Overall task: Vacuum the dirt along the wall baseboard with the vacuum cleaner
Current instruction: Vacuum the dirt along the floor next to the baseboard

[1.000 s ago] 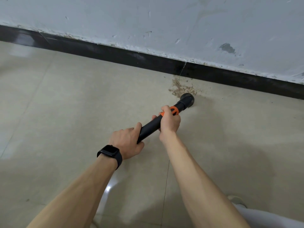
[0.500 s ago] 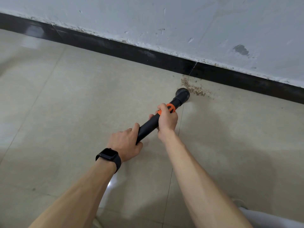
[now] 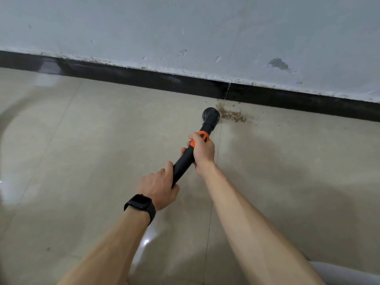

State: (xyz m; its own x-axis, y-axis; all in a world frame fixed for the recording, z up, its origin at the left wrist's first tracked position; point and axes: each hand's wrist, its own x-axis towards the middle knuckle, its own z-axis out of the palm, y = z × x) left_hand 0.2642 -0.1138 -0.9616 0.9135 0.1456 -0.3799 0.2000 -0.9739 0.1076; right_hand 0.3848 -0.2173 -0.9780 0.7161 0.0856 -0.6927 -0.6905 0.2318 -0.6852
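A black vacuum wand [image 3: 184, 163] with an orange collar [image 3: 202, 137] points away from me toward the wall. Its round black nozzle [image 3: 210, 115] sits on the beige tiles at the left edge of a brown dirt patch [image 3: 232, 114], just short of the black baseboard [image 3: 144, 77]. My right hand [image 3: 202, 152] grips the tube at the orange collar. My left hand [image 3: 157, 187], with a black watch on its wrist, grips the tube's lower end, which it hides.
A scuffed grey-white wall [image 3: 185, 33] rises above the baseboard. Glossy beige floor tiles [image 3: 72, 140] spread out to the left and right, with a grout line running under the nozzle. A pale rounded object [image 3: 345, 274] shows at the bottom right corner.
The nozzle has slid left along the near side of the dirt, from its right end to its left edge. The brown patch looks smaller and now lies right of the nozzle.
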